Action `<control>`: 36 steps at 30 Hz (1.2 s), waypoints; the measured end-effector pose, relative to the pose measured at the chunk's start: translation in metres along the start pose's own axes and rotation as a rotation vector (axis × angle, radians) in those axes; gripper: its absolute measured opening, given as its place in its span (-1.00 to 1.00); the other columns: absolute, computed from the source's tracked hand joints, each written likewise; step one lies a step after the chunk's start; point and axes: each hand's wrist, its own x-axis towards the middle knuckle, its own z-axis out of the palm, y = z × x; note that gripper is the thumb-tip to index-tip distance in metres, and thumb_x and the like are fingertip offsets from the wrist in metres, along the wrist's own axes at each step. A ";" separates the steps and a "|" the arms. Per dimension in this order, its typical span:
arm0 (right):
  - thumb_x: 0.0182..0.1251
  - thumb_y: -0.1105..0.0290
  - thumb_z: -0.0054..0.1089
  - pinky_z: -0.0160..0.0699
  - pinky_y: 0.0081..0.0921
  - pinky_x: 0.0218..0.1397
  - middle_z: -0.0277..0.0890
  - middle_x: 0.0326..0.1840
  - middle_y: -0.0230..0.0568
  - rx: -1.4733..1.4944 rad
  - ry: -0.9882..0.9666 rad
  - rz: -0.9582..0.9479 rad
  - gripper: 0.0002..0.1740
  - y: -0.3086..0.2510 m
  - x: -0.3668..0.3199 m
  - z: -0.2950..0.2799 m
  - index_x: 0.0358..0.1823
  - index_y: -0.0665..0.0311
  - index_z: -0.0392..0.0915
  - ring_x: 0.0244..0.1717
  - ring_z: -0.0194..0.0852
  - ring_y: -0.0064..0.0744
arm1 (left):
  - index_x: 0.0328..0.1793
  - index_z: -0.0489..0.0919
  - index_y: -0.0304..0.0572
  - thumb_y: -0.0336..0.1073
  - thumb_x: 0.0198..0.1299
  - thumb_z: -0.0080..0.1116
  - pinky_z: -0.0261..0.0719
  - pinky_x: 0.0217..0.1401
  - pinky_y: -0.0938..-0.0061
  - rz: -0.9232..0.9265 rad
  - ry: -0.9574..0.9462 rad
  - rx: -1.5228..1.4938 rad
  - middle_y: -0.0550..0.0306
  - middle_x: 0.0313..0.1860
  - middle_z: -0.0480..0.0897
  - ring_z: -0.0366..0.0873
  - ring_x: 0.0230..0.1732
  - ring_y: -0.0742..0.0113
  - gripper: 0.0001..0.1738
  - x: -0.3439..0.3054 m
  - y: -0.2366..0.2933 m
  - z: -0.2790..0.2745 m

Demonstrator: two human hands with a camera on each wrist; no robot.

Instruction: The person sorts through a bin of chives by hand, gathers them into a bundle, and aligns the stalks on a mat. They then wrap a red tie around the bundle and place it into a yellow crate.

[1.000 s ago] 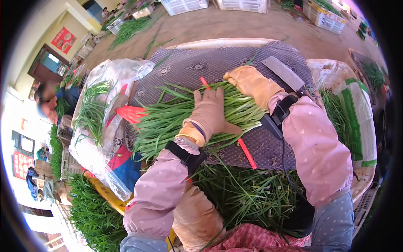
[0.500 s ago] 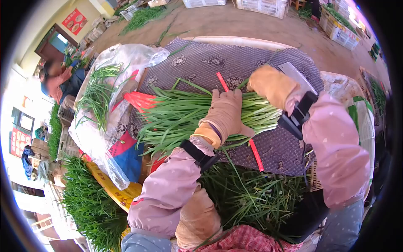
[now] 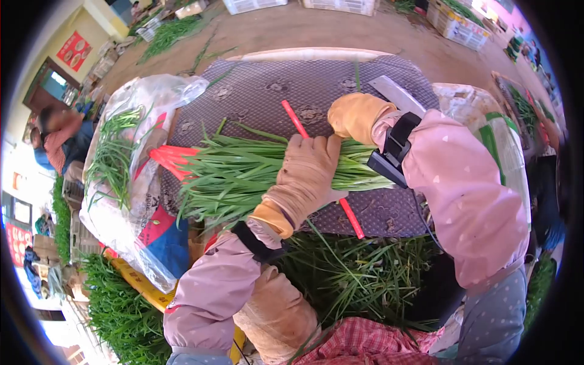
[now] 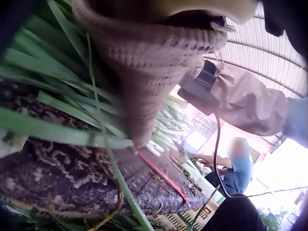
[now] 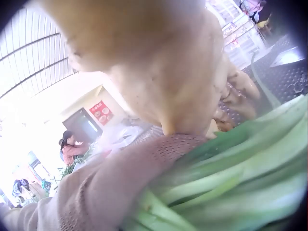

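Note:
A bundle of garlic chives (image 3: 234, 170) lies across a dark patterned mat (image 3: 255, 85), leaves to the left, white ends to the right. Beneath it runs a red tie strip (image 3: 351, 218), its two ends showing beyond the bundle. My left hand (image 3: 304, 167), in a knit glove, presses on the bundle. In the left wrist view its thumb (image 4: 139, 113) extends down the near side. At the far side, beside the left fingertips, is my right hand (image 3: 360, 115) in a yellowish glove. I cannot tell whether its partly hidden fingers hold anything.
A cleaver (image 3: 396, 94) lies behind the right hand. Red strips (image 3: 170, 159) and a plastic bag (image 3: 134, 243) are at the left. Loose chives (image 3: 359, 274) fill the space below the mat's near edge. A person (image 3: 61, 143) sits farther left.
My left fingers have drawn together from a spread and shifted slightly right along the bundle. The right hand has come nearer to the left fingertips. The head view has shifted.

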 end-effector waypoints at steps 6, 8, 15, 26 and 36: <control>0.19 0.29 0.14 0.59 -0.22 -0.25 0.61 -0.42 -0.10 0.018 0.595 0.154 -0.81 -0.016 -0.064 -0.024 -0.46 0.23 0.62 -0.31 0.60 -0.07 | 0.49 0.05 -0.22 0.32 -0.28 0.43 0.29 0.26 0.16 -0.281 -0.336 -0.049 -0.02 0.04 0.55 0.52 0.12 0.04 0.29 0.013 0.005 -0.015; 0.27 0.13 0.10 0.65 -0.29 -0.20 0.65 -0.34 -0.08 0.221 0.269 0.284 -0.68 -0.058 -0.115 -0.049 -0.44 0.22 0.63 -0.24 0.68 -0.13 | 0.55 -0.07 -0.16 0.33 -0.29 0.43 0.26 0.31 0.10 -0.308 -0.395 -0.100 -0.08 0.14 0.50 0.46 0.19 -0.04 0.38 0.011 0.005 -0.016; 0.16 -0.21 0.18 0.62 -0.21 -0.25 0.64 -0.28 -0.10 0.360 -0.052 0.383 -0.42 -0.135 -0.160 0.013 -0.26 0.26 0.59 -0.30 0.68 -0.09 | 0.59 -0.17 -0.05 0.23 -0.40 0.54 0.19 0.44 0.16 -0.043 -0.140 0.051 -0.30 0.36 0.28 0.31 0.34 -0.16 0.48 -0.010 0.006 -0.011; 0.27 0.09 0.19 0.60 -0.41 -0.44 0.65 -0.42 -0.23 1.220 -0.226 0.645 -0.65 -0.165 -0.139 0.012 -0.30 0.29 0.62 -0.53 0.63 -0.36 | 0.51 0.06 -0.06 -0.14 -0.21 0.42 0.53 0.10 0.11 -0.079 -0.280 -0.049 -0.25 0.06 0.55 0.57 0.06 -0.15 0.11 0.014 -0.005 -0.024; 0.24 0.06 0.26 0.59 -0.33 -0.35 0.61 -0.37 -0.09 1.162 0.210 0.708 -0.65 -0.196 -0.157 0.020 -0.22 0.22 0.59 -0.37 0.66 -0.19 | 0.60 -0.15 0.00 0.10 -0.41 0.57 -0.10 0.54 -0.12 -0.100 -0.276 0.062 -0.13 0.52 0.09 0.00 0.55 -0.07 0.46 0.002 -0.010 -0.025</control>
